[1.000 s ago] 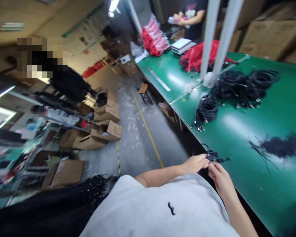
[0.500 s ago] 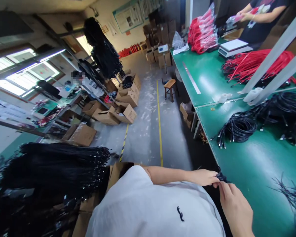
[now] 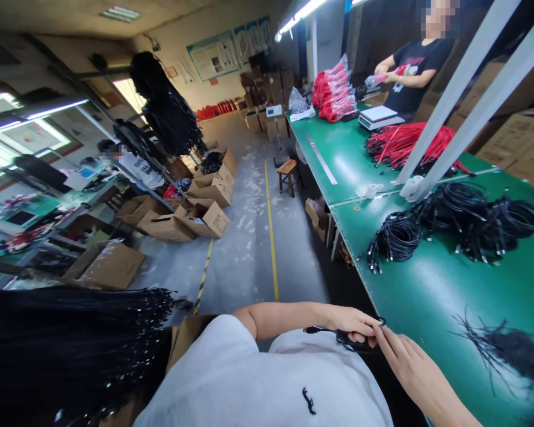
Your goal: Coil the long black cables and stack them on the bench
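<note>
My left hand (image 3: pixel 353 323) is closed around a bundled black cable (image 3: pixel 345 339) at the near edge of the green table. One connector end of it pokes out behind the wrist, over my white shirt. The fingertips of my right hand (image 3: pixel 400 353) meet those of my left, pinched at a small black loop by the table edge. Exactly what the right fingers grip is partly hidden. On the table beside my right hand lies a pile of thin black ties (image 3: pixel 507 350), blurred. A coiled black cable bundle (image 3: pixel 396 237) rests farther along.
More black cables (image 3: pixel 485 219), red cables (image 3: pixel 412 145) and a scale (image 3: pixel 378 115) sit on the green table (image 3: pixel 431 290). A person in black (image 3: pixel 420 71) handles a bagged item. Hanging black cables (image 3: pixel 71 344), cardboard boxes (image 3: pixel 209 219) and a wooden stool (image 3: pixel 288 172) are around the aisle.
My view has shifted, so the table appears farther left. Both hands have turned, and the cable's connector end now shows beside my left wrist. My right fingers are straighter.
</note>
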`<state>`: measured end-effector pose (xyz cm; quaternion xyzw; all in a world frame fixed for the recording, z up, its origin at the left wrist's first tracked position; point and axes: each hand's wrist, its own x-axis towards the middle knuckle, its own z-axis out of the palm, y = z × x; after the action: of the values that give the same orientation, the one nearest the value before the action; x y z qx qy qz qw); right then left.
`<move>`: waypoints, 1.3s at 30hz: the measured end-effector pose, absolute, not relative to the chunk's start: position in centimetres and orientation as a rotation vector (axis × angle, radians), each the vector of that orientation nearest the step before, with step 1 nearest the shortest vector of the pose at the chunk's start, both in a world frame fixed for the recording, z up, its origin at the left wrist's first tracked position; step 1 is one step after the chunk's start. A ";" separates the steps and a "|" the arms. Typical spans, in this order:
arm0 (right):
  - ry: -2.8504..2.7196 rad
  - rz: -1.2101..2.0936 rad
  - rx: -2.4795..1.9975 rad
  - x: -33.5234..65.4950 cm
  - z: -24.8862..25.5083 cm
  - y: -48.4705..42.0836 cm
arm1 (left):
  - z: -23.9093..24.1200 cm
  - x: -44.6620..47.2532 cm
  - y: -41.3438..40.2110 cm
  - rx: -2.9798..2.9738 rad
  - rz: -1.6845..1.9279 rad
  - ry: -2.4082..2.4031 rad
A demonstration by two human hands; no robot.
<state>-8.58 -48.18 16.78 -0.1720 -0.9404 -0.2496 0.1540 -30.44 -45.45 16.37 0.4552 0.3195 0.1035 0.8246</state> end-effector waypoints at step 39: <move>-2.803 0.174 -1.751 -9.2 19.9 -42.0 | 15.3 -24.2 -41.0 1.237 0.439 0.786</move>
<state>-9.19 -42.04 19.86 -0.5272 -0.8440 0.0525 -0.0837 -24.22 -41.01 15.33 0.5598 0.3557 0.1987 0.7216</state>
